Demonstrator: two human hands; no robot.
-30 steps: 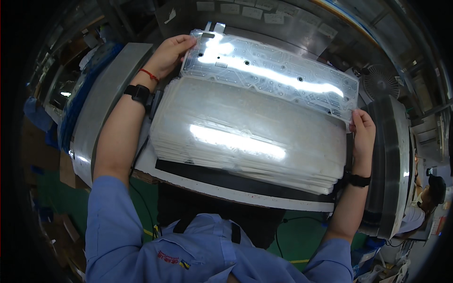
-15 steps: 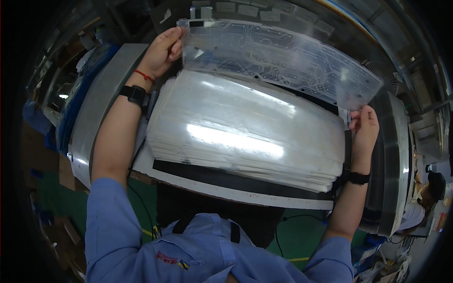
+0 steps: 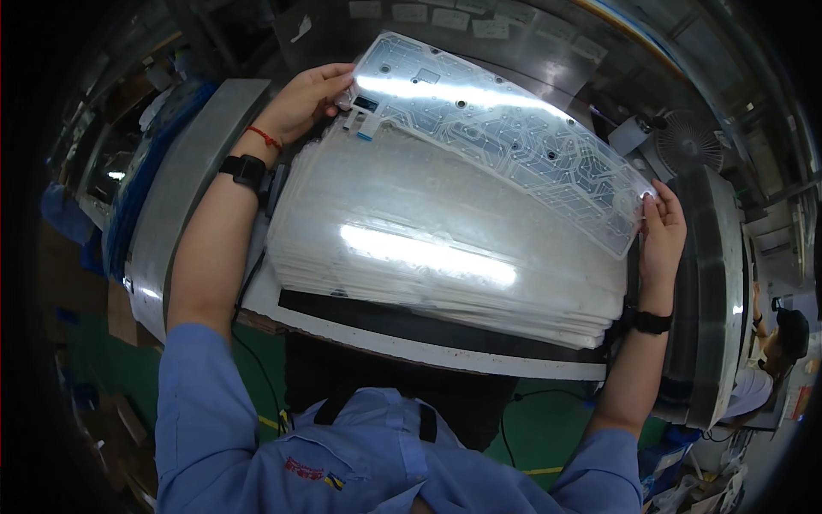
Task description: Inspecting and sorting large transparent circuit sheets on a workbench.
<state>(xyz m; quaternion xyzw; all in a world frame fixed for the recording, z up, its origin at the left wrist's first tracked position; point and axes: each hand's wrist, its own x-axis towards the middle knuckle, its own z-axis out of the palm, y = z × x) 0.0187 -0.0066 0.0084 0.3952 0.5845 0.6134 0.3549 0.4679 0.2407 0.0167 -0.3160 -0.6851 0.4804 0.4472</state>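
Note:
A clear flexible circuit sheet point(image 3: 488, 128), printed with pale traces and dotted with small holes, is stretched between my hands. My left hand point(image 3: 304, 103) pinches its left end, close to a short connector tail point(image 3: 365, 128). Its right end is gripped by the thumb and fingers of my right hand point(image 3: 661, 227). The sheet slants down to the right, above the far part of a thick stack of clear plastic sheets point(image 3: 428, 214). A bright glare strip crosses the held sheet, and another lies on the stack.
Under the stack is a black mat point(image 3: 411, 325) on a white-edged table point(image 3: 377, 349). Metal-sided blocks stand left point(image 3: 193, 188) and right point(image 3: 715, 300). A small fan point(image 3: 687, 141) stands at the far right. Beyond the right block a person in a dark cap point(image 3: 783, 338) is partly visible.
The circuit sheet has turned over toward me: its connector tail, at the far edge before, now hangs on the near side. Both hands keep hold, and the fan shows more fully.

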